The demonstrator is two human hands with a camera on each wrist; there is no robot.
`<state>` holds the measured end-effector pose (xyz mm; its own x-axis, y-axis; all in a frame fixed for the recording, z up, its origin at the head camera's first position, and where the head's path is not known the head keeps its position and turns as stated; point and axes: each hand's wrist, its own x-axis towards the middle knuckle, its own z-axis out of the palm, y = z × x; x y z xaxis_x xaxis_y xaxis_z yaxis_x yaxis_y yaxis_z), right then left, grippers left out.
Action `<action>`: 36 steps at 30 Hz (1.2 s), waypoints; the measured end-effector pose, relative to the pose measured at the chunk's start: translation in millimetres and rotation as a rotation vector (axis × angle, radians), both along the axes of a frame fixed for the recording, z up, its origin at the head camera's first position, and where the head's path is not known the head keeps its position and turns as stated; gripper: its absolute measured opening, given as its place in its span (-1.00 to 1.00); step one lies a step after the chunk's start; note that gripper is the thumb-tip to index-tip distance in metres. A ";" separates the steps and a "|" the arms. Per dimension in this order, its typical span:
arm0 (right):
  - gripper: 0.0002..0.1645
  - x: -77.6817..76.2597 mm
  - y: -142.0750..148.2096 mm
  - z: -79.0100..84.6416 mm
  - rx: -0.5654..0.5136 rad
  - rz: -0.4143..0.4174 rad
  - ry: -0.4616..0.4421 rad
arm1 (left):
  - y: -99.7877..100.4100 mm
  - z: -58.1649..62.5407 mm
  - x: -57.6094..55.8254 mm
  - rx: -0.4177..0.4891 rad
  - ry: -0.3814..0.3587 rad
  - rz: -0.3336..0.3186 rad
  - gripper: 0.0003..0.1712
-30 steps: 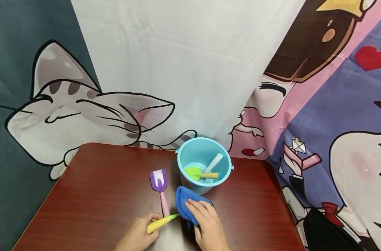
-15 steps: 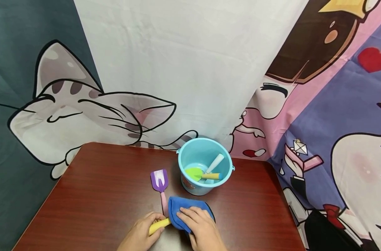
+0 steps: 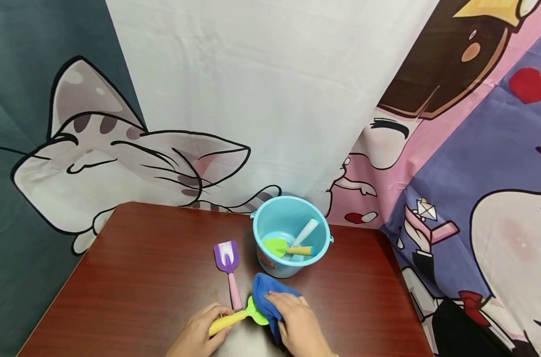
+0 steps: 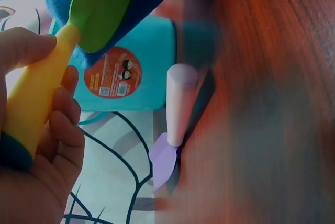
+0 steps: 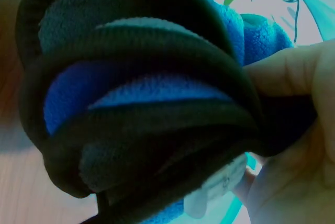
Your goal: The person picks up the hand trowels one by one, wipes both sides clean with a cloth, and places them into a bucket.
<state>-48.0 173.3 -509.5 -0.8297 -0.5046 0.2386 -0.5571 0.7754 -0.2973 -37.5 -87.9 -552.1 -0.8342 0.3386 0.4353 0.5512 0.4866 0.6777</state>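
Observation:
My left hand (image 3: 199, 331) grips the yellow handle of a toy sand shovel (image 3: 228, 322), thumb and fingers wrapped round it. Its rounded green blade (image 4: 102, 12) points right, against a folded blue cloth (image 3: 267, 290). My right hand (image 3: 303, 325) holds that cloth, pinching its layered, dark-edged folds (image 5: 141, 85) in the right wrist view. The cloth covers part of the blade. Just beyond the yellow handle lies a second toy shovel (image 3: 226, 258), with a purple-and-white blade and a pink handle.
Behind the cloth stands a light blue bucket (image 3: 277, 270). Inside it are a green-bladed toy with a yellow handle (image 3: 299, 250) and a white-handled piece (image 3: 305, 232). The brown tabletop (image 3: 132, 277) ends at a printed curtain (image 3: 252, 89).
The cloth moved left over the green blade, hiding it, then back right, uncovering most of it. My left hand keeps its grip on the shovel and has barely shifted.

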 end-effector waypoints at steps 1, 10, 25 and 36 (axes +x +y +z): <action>-0.27 -0.5 2.6 0.3 0.001 -0.024 -0.014 | -0.8 0.5 -0.2 0.008 0.007 0.000 -0.53; -0.26 -3.8 19.7 1.7 -0.031 -0.181 0.041 | -6.2 5.1 -0.8 0.044 -0.055 0.016 -0.56; -0.19 1.7 0.7 21.4 -0.206 -0.006 0.255 | -1.9 3.0 -3.6 -0.032 -0.009 0.019 -0.55; -0.18 7.4 -14.9 17.9 -0.063 0.084 0.128 | 4.8 3.7 -4.1 -0.047 -0.049 -0.012 -0.62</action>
